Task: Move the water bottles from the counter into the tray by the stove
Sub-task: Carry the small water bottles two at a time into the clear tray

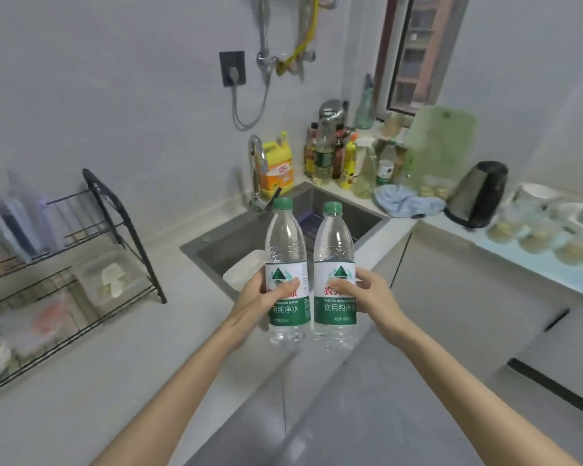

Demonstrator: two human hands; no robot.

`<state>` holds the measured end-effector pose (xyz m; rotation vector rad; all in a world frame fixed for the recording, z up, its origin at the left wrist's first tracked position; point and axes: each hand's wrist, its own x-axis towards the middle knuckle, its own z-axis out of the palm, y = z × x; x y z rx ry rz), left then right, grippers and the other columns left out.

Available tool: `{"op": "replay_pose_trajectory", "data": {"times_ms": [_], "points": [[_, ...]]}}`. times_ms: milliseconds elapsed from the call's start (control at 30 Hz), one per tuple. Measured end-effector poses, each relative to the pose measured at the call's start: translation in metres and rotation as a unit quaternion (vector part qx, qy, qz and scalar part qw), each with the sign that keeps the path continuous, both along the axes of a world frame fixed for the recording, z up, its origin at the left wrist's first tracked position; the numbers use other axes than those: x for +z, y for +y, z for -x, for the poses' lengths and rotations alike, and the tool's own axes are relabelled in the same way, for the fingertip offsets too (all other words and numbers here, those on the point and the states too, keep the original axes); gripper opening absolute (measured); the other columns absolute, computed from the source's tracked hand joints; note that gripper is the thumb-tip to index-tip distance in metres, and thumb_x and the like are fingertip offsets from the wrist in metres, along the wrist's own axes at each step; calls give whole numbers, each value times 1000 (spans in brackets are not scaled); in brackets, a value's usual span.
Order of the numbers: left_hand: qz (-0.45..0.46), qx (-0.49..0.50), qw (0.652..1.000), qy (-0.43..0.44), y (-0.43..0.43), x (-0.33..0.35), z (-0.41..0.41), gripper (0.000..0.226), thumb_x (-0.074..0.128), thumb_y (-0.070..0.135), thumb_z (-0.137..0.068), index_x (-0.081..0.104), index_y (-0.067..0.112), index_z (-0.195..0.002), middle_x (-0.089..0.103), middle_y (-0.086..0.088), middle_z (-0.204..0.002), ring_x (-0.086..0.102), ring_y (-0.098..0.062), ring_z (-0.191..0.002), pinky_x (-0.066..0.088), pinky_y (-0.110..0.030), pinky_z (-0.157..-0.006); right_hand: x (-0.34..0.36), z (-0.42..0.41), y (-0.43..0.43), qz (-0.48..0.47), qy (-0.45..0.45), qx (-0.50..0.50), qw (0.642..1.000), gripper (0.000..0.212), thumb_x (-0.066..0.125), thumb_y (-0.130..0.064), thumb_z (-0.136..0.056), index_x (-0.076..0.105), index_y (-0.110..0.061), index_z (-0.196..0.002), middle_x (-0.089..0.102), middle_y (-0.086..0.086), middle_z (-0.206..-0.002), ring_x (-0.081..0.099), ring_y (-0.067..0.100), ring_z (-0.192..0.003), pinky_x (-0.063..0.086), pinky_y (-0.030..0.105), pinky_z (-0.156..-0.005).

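Head view: two hands are raised in front of a sunken grey steel sink (196, 244), each holding one bottle. The left hand (257, 306) grips a clear plastic water bottle with a green cap and a green-and-white label (285, 245). Its thumb is pressed across the label and its fingers are curled round the back, mostly hidden. The right hand (375, 302) grips a second clear green-capped water bottle (334, 245) the same way, thumb lying over the label front.

Both bottles are upright and off the pale grey counter (98, 364), just beside each other. The labels look close enough to touch, but the slight blur makes that uncertain.

Behind them a curved chrome faucet (257, 163) rises at the sink's far edge, with a yellow plastic detergent jug (277, 168) beside it. A black wire dish rack (115, 213) stands on the counter to the left. To the right are a crumpled blue cloth (405, 204), a pale green cutting board (441, 139) leaning upright, and a dark steel electric kettle (479, 196).
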<state>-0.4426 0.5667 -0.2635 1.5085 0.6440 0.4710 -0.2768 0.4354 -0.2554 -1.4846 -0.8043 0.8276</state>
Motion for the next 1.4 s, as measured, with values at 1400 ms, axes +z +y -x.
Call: {"op": "replay_pose_trajectory", "data": {"times_ms": [1400], "points": [[-17, -564, 826, 12, -407, 17, -832, 46, 68, 37, -81, 54, 23, -123, 69, 3, -112, 67, -12, -99, 53, -29, -80, 13, -581, -476, 14, 34, -614, 788, 22, 68, -17, -85, 67, -9, -106, 74, -5, -80, 70, 4, -69, 52, 16, -57]]}}
